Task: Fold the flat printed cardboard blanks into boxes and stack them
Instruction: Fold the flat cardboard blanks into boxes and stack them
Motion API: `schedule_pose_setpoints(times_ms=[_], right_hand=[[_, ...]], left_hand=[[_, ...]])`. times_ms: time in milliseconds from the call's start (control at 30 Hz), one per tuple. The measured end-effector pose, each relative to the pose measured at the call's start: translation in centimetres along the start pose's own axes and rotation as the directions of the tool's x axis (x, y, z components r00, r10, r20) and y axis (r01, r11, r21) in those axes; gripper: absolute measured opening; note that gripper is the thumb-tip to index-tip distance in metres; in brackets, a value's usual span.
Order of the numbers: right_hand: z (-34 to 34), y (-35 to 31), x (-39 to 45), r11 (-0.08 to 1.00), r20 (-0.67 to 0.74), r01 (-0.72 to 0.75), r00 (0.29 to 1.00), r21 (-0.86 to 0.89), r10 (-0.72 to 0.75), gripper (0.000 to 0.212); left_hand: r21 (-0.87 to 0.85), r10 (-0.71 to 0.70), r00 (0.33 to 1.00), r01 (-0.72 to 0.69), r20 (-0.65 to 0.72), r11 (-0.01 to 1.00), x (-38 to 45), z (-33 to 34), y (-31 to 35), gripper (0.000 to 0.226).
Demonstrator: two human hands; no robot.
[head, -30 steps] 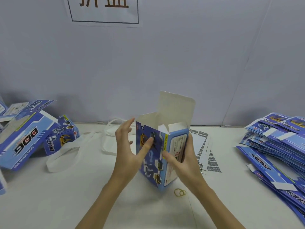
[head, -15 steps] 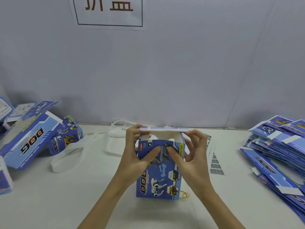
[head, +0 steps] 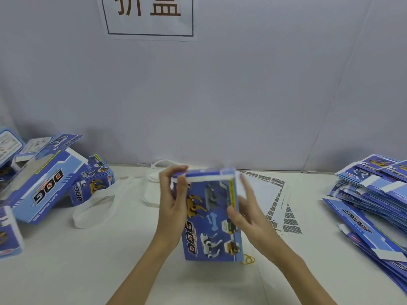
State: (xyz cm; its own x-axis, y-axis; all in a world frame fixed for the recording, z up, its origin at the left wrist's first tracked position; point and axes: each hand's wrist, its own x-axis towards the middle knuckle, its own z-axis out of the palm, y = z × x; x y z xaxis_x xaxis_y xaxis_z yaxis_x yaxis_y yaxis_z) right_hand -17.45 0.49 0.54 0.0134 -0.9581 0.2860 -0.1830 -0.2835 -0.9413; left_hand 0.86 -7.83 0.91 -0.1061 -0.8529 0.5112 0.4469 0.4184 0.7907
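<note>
I hold a blue printed cardboard box with toy dog pictures (head: pixel 211 219) standing up in the middle of the white bench (head: pixel 88 271). My left hand (head: pixel 174 201) grips its left top corner, with the thumb on the front and the fingers curled over the top flap. My right hand (head: pixel 246 208) is at 3 o'clock from the box. Its thumb presses the right edge and its fingers are straight, lying along the right side. The top flap looks folded down, nearly closed.

A small yellow rubber band (head: pixel 248 259) lies on the bench just beside the box's bottom right corner, at 5 o'clock.

At 9 o'clock there is a messy pile of folded blue boxes (head: pixel 44 186), some leaning on each other. White plastic straps (head: pixel 99 203) lie in loops between that pile and my left hand.

At 3 o'clock, far off, sits a stack of flat blue printed cardboard blanks (head: pixel 370 194). White sheets with rows of little grey labels (head: pixel 273 199) lie behind my right hand.

On the grey wall at 12 o'clock hangs a white paper sign with brown letters (head: pixel 149 16).
</note>
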Motion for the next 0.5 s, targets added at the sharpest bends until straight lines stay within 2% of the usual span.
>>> schedule_pose_setpoints(times_ms=[67, 133, 167, 200, 233, 267, 300, 333, 367, 433, 467, 500], right_hand=[[0.0, 0.2, 0.0, 0.995, 0.060, -0.074, 0.995, -0.061, 0.078, 0.081], [0.8, 0.4, 0.4, 0.995, -0.109, -0.089, 0.991, -0.046, 0.083, 0.075], [1.4, 0.5, 0.6, 0.997, -0.227, -0.063, 0.972, -0.032, 0.054, 0.075], [1.9, 0.8, 0.7, 1.000, -0.310, -0.015, 0.951, -0.024, 0.007, 0.074], [2.4, 0.9, 0.8, 0.999, -0.337, 0.041, 0.940, -0.024, -0.047, 0.069], [2.8, 1.1, 0.7, 0.995, -0.310, 0.093, 0.945, -0.045, -0.103, 0.062], [3.2, 1.1, 0.5, 0.987, -0.251, 0.135, 0.956, -0.089, -0.153, 0.056], [3.3, 1.3, 0.3, 0.975, -0.195, 0.167, 0.961, -0.147, -0.194, 0.055], [3.2, 1.5, 0.1, 0.958, -0.163, 0.186, 0.961, -0.219, -0.224, 0.056], [2.7, 1.9, 0.1, 0.923, -0.157, 0.180, 0.957, -0.341, -0.244, 0.054], [2.5, 1.9, 0.3, 0.930, -0.177, 0.159, 0.958, -0.331, -0.227, 0.053], [2.4, 1.9, 0.5, 0.962, -0.204, 0.126, 0.963, -0.244, -0.178, 0.058]], left_hand=[[0.100, 0.053, 0.986, -0.038, -0.155, 0.994, 0.4, -0.6, 0.0, 0.047], [0.391, 0.257, 0.941, -0.157, -0.218, 0.907, 0.6, -1.2, -0.1, 0.049], [0.563, 0.378, 0.912, -0.231, -0.158, 0.793, 0.6, -1.2, -0.1, 0.050], [0.688, 0.429, 0.902, -0.280, -0.050, 0.670, 0.6, -1.1, -0.2, 0.052], [0.728, 0.387, 0.921, -0.289, 0.036, 0.621, 0.4, -0.6, -0.3, 0.059], [0.693, 0.248, 0.964, -0.241, 0.092, 0.679, 0.0, 0.0, -0.5, 0.071], [0.588, 0.064, 0.990, -0.127, 0.126, 0.799, -0.5, 0.7, -0.3, 0.083], [0.463, -0.077, 0.986, 0.000, 0.148, 0.886, -0.7, 0.9, -0.4, 0.092], [0.361, -0.148, 0.978, 0.085, 0.150, 0.929, -0.6, 0.9, -0.6, 0.096], [0.273, -0.175, 0.983, 0.152, 0.059, 0.950, 0.0, 0.1, -0.6, 0.096], [0.227, -0.189, 0.982, 0.185, -0.006, 0.956, 0.3, -0.6, -0.5, 0.094], [0.151, -0.225, 0.972, 0.232, -0.059, 0.961, 0.8, -1.2, -0.3, 0.090]])
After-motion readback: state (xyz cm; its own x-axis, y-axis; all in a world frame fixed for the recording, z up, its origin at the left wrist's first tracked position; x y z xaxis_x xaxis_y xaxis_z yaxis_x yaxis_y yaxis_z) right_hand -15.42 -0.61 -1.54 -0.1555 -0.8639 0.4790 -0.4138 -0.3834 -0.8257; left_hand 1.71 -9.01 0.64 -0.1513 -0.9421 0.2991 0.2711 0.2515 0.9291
